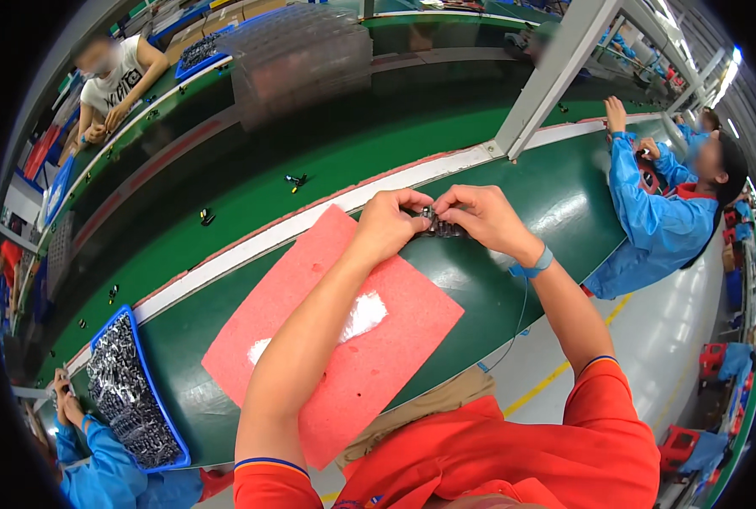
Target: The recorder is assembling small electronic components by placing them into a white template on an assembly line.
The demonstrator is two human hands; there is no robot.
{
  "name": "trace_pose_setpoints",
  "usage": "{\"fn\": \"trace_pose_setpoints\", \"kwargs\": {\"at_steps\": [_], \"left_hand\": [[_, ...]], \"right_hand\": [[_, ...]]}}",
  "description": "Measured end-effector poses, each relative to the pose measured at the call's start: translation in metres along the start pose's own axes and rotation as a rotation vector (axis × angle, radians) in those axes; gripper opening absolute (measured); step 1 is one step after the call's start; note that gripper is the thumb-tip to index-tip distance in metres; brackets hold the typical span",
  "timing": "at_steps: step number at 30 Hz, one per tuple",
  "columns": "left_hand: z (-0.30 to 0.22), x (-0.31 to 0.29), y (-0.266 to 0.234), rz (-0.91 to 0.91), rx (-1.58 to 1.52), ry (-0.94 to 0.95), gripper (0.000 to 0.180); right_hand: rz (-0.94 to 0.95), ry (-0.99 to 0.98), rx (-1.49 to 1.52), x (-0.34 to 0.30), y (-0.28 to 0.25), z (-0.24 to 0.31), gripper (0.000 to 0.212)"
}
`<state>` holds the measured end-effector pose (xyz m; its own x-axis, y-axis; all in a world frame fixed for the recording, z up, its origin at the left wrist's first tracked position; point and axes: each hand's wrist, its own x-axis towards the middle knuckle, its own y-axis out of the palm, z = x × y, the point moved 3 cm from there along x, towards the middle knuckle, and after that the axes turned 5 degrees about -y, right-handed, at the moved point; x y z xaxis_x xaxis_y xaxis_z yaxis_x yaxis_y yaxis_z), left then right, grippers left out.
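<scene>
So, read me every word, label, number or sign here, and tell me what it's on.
White shirt, on the person across the line: dark lettering, which I won't copy out.
Red shirt, the wearer's own: a small chest mark at the bottom edge, too small to read.
Dark parts, at the fingers of both hands: any marking is too small to read.
Pink sheet: none I can make out.

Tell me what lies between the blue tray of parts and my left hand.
In the head view, a strip of green worktop beside the blue tray, then the pink sheet, partly hidden by your left forearm, towards your left hand.
</scene>
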<state>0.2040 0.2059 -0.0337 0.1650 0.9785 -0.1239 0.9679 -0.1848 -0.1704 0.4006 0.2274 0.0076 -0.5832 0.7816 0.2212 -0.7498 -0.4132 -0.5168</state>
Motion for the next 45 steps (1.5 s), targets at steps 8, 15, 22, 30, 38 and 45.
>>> {"fn": "trace_pose_setpoints", "kwargs": {"at_steps": [8,15,22,30,38,45], "left_hand": [[0.003,0.001,0.001,-0.032,-0.012,-0.021,0.026],[-0.004,0.001,0.003,-0.139,0.112,-0.016,0.017],[-0.004,-0.003,0.001,-0.212,0.221,0.054,0.015],[-0.001,-0.001,-0.001,-0.282,0.264,0.078,0.015],[0.0,-0.001,-0.004,-0.352,0.269,0.115,0.018],[-0.006,0.0,-0.003,-0.388,0.268,0.141,0.023]], "right_hand": [[-0.029,-0.193,-0.288,-0.003,0.002,0.024,0.008],[-0.274,-0.036,0.277,-0.019,-0.004,-0.006,0.006],[-0.607,0.104,0.689,-0.074,-0.058,-0.039,0.013],[-0.946,0.078,0.842,-0.177,-0.122,-0.086,0.017],[-0.979,0.07,0.798,-0.225,-0.143,-0.097,0.018],[-0.927,0.074,0.64,-0.218,-0.145,-0.061,0.018]]}}
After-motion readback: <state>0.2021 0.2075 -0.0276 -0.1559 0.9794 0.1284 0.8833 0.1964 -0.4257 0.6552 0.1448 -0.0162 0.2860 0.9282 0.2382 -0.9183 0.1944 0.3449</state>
